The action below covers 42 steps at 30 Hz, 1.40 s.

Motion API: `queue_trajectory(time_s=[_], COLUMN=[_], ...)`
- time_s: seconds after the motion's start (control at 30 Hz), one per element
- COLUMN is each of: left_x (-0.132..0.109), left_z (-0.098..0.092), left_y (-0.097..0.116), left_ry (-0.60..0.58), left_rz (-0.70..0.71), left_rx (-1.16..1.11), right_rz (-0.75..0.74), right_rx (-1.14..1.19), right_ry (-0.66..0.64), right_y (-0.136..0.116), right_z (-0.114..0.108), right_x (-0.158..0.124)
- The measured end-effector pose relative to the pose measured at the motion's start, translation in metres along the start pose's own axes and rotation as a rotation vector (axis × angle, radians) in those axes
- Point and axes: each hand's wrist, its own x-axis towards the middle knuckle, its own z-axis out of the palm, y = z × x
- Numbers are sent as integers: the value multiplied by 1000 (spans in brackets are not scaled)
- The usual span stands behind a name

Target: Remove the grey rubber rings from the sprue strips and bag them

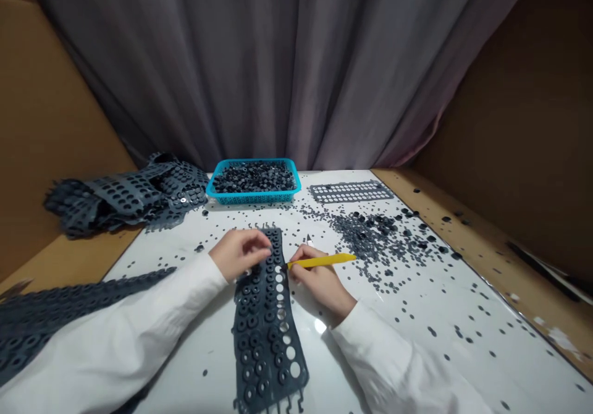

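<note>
Strip [264, 315] of dark molded rings is lying lengthwise on the white tabletop [210, 352], right in front of the person, from near the bottom of the view up to between the two hands. Its right-hand column is mostly open round holes with white showing through, while most spots in the other columns have rings in them. Left hand [243, 252] is at the upper part of the strip, thumb and forefinger brought close together; there's a small dark bit at the tips, but I can't tell if it's actually pinched or just part of the strip behind. Right hand [319, 281] is curled snugly around a yellow pen-like tool [324, 260], dark end at the strip's right edge, yellow pointed end sticking out to the right.

Past the strip there's a blue basket [252, 198] full of small dark pieces, and to its right a flat holey sheet [351, 192]. Tons of loose dark discs [364, 235] are scattered to the right too. Over on the left, a crumpled heap of sheets [125, 194] sits beside the basket, plus more ringed sheets [88, 303] by the left forearm.
</note>
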Motion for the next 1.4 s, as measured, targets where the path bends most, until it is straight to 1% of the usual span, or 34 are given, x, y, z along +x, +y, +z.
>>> queue_trajectory(time_s=[0.07,0.13,0.23,0.3,0.43,0.53,0.63,0.87,1.0,1.23,1.4], left_x=[-20,-37,-53,-57,-61,-64,-66,-69,-70,-68,-68], left_z=[13,25,35,35,32,32,32,31,32,34,32], left_y=[-3,-3,1,5,9,8,7,13,14,11,14], left_ry=[-21,17,34,29,83,101,103,77,72,47,-4], left_rz=[-124,-197,-245,-251,-182,-144,-165,-169,-191,-227,-279], left_rx=[-185,-328,-465,-500,-434,-358,-351,-303,-292,-330,-378], right_rz=[3,10,16,-36,-244,-311,-301,-273,-273,-301,-349], right_rx=[179,315,373,349,196,114,98,97,95,68,26], right_ry=[-36,-78,-157,-192,-229,-303,-361,-417,-417,-403,-399], right_y=[-6,-14,-26,-30,-35,-37,-38,-38,-37,-37,-37], right_z=[-7,-12,-12,-8,-1,-3,-5,-4,-3,-2,-1], right_x=[-4,-9,-17,-22,-31,-35,-38,-39,-40,-40,-41])
